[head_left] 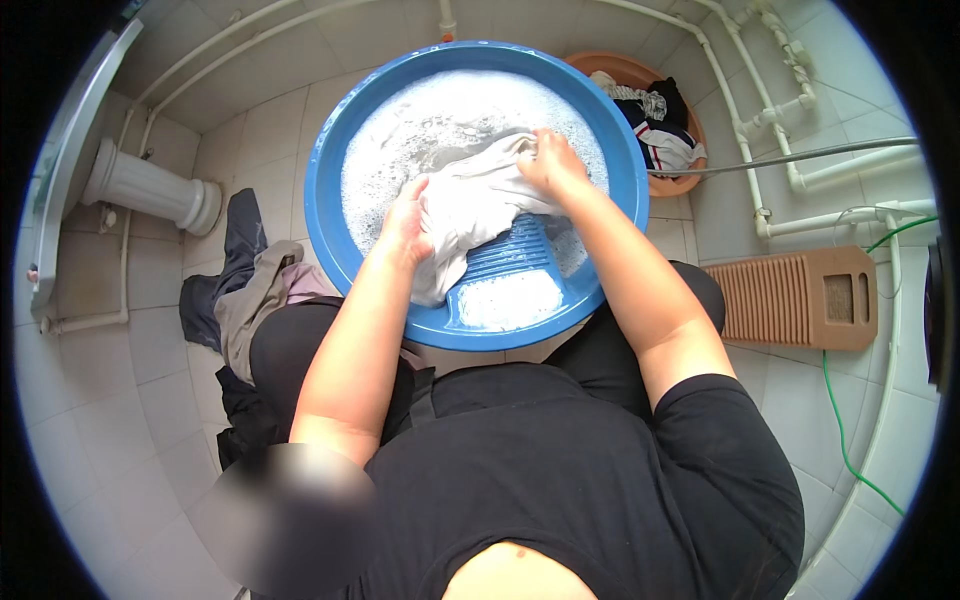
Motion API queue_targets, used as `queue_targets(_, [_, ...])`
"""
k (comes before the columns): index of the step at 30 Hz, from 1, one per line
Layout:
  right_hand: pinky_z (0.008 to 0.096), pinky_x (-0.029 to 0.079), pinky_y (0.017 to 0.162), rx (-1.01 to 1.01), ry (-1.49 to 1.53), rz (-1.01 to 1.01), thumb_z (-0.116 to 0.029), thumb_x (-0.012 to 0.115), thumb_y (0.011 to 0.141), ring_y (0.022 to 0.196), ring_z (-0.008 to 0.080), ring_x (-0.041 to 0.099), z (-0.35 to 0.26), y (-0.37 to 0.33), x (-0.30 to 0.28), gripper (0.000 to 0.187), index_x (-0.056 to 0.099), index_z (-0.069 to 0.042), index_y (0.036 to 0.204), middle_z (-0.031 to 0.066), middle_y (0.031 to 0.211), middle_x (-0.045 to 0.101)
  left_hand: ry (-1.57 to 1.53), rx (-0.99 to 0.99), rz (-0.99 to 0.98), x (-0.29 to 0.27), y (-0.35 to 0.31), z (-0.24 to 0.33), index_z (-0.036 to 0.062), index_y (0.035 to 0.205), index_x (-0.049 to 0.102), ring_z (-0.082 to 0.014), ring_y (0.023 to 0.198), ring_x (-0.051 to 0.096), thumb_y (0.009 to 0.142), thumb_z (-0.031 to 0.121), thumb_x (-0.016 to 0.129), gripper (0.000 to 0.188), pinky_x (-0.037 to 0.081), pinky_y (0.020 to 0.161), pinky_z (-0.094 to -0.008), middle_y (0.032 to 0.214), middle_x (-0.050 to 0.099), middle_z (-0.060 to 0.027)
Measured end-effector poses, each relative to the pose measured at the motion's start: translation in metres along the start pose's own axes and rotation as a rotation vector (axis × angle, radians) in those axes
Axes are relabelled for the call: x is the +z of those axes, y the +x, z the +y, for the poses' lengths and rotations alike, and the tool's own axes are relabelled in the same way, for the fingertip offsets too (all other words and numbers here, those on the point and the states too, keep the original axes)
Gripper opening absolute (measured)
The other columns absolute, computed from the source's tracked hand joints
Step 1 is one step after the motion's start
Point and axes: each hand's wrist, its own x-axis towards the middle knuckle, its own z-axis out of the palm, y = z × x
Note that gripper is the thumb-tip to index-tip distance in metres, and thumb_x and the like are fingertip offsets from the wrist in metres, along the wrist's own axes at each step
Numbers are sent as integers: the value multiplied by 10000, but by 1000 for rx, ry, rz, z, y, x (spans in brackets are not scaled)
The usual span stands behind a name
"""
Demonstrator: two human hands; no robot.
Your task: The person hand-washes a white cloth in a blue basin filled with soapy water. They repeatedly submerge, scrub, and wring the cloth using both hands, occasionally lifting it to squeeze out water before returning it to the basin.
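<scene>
A wet white garment (478, 190) lies bunched across the blue washtub (325, 200), over soapy water and the top of the tub's built-in ribbed washboard (510, 250). My right hand (553, 165) is closed on the garment's upper right part, fingers curled into the cloth. At its left edge my left hand (405, 225) grips the cloth, thumb up; some of its fingers are hidden behind the fabric. Part of the garment hangs down against the tub's near left wall. White suds (430, 100) cover much of the water and the washboard's lower end.
Dark, beige and pink clothes (255, 285) lie on the tiles at left. An orange basin (690, 180) of clothes stands behind the tub at right. A brown washboard (800, 300) lies at right, near pipes, a grey hose (790, 158) and a green cord (840, 430). A white pedestal (155, 190) stands far left.
</scene>
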Motion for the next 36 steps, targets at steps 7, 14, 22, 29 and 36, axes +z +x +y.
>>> queue_targets(7, [388, 369, 971, -448, -240, -55, -473, 695, 658, 1154, 304, 450, 26, -7, 27, 651, 525, -182, 1214, 94, 1308, 433, 148, 249, 12, -13, 17, -8, -49, 1149, 485, -289, 1012, 579, 907, 225, 437, 369, 463, 904, -419, 1110, 573, -193])
queue_targets(14, [352, 446, 841, -327, 203, 312, -258, 633, 678, 982, 311, 536, -7, -19, 63, 332, 599, -25, 913, 166, 1026, 553, -104, 190, -163, -4, 12, -9, -28, 1152, 490, -288, 1074, 538, 898, 349, 447, 457, 398, 965, -440, 1121, 568, -172])
queue_targets(22, [374, 458, 649, -978, 317, 218, -115, 583, 649, 761, 325, 553, -78, -118, 71, 215, 543, -87, 858, 120, 796, 564, -75, -23, -194, 6, -5, -8, 52, 1108, 551, -260, 896, 599, 846, 391, 554, 428, 483, 795, -396, 1020, 609, -125])
queue_targets(29, [376, 458, 550, -622, 300, 439, -217, 628, 720, 560, 325, 545, -60, -72, 64, 191, 549, -64, 639, 126, 623, 556, -88, -53, -8, 25, -15, -34, 95, 990, 569, -220, 854, 601, 921, 363, 378, 336, 504, 736, -363, 950, 607, -104])
queue_targets(36, [404, 454, 549, -926, 301, 300, -264, 570, 782, 599, 332, 567, -82, -118, 77, 219, 570, -100, 636, 142, 639, 579, 177, 256, -98, 25, -38, -44, 67, 1106, 525, -249, 986, 550, 906, 474, 322, 497, 438, 866, -404, 1047, 573, -122])
